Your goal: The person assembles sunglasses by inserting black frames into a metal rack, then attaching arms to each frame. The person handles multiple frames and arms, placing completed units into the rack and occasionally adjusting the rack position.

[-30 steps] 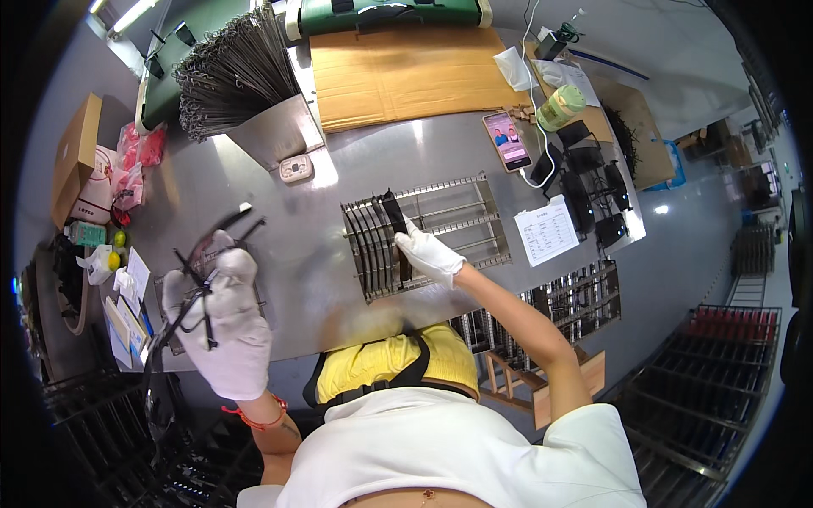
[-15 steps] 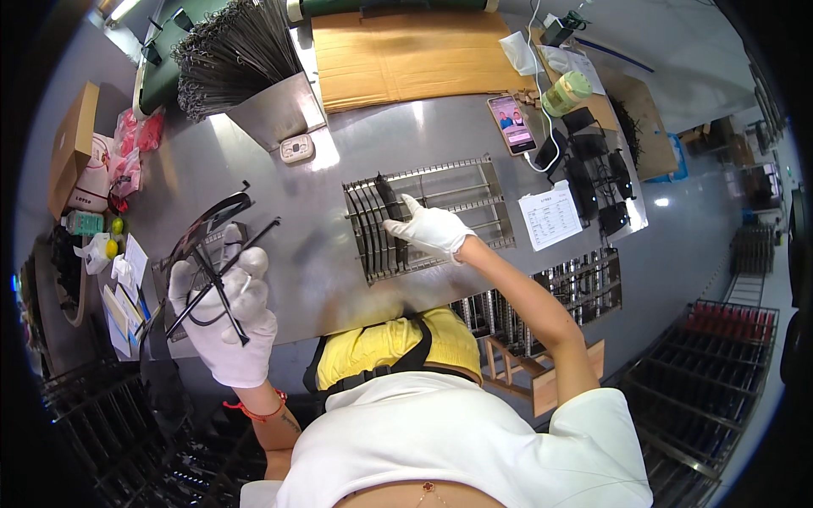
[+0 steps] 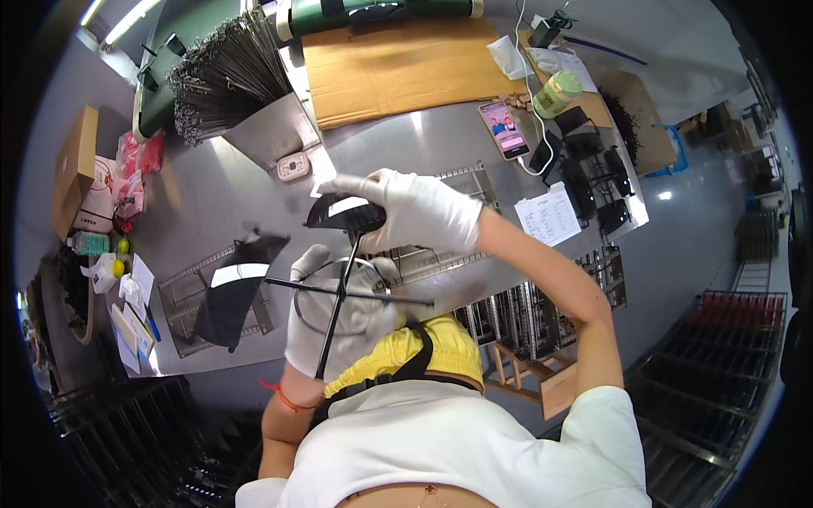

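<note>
My gloved left hand (image 3: 334, 317) is closed around a black glasses frame (image 3: 340, 292) with long crossed arms and a thin loop, just above my lap. My right hand (image 3: 428, 212), also gloved, pinches a dark curved lens (image 3: 345, 213) at the upper end of one arm. Left of the left hand is a larger dark lens (image 3: 233, 296) with a bright white reflection. Whether the two lenses are joined I cannot tell. Beneath the right hand lies a slotted metal rack (image 3: 464, 182), mostly hidden. A second metal rack (image 3: 182, 309) shows behind the larger lens.
A metal bin (image 3: 267, 135) of thin black rods stands at the back left beside a cardboard sheet (image 3: 406, 68). To the right are a phone (image 3: 504, 131), a green-lidded jar (image 3: 559, 93), a paper sheet (image 3: 549, 214) and several black glasses (image 3: 593, 173). More racks (image 3: 542, 305) stand below the table edge.
My right hand has left the dark pieces in the rack and come up and left, beside the frame. My left hand has moved right with the frame, which has turned.
</note>
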### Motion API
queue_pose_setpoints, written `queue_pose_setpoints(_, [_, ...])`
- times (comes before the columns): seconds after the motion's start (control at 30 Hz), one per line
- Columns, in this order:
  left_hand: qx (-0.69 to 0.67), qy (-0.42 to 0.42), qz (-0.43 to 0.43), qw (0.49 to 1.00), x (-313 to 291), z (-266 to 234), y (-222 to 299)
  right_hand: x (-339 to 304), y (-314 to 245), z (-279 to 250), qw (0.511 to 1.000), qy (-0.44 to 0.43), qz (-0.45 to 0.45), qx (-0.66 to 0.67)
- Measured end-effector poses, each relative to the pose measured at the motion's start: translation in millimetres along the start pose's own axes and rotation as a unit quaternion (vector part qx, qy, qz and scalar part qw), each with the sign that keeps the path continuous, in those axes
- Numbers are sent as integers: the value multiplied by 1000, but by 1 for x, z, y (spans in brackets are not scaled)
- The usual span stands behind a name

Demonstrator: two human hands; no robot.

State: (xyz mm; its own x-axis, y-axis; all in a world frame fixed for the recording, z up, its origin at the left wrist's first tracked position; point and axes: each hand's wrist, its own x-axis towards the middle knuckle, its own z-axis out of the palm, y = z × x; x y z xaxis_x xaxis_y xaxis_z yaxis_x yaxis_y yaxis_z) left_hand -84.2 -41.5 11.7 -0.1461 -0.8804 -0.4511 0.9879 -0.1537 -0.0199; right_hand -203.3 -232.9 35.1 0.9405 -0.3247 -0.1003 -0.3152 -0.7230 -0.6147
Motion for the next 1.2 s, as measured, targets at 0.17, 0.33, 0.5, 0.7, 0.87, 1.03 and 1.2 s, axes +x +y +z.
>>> queue_pose_setpoints(0.17, [-150, -115, -100, 977, -3, -6, 1, -14, 8, 48, 929, 114, -219, -275])
queue_pose_setpoints(0.33, [-197, -241, 21, 950, -53, 20, 24, -26, 96, 77, 953, 298, 18, 60])
queue_pose_setpoints(0.5, [-155, -207, 134, 957, -59, 0, 45, -43, 113, 158, 994, 71, 31, -81])
queue_pose_setpoints(0.7, [-55, -203, 210, 955, -66, -7, 57, -42, 107, 172, 987, 41, 155, -4])
queue_pose_setpoints(0.87, [156, 30, 559, 814, -45, -2, 88, -26, 70, 132, 953, 20, 300, 31])
queue_pose_setpoints(1.03, [466, 162, 779, 387, 4, -4, 94, -13, 1, 65, 926, 129, 64, 350])
queue_pose_setpoints(1.2, [727, -38, 663, 177, 37, 5, 29, -16, -16, 63, 988, 148, 45, 7])
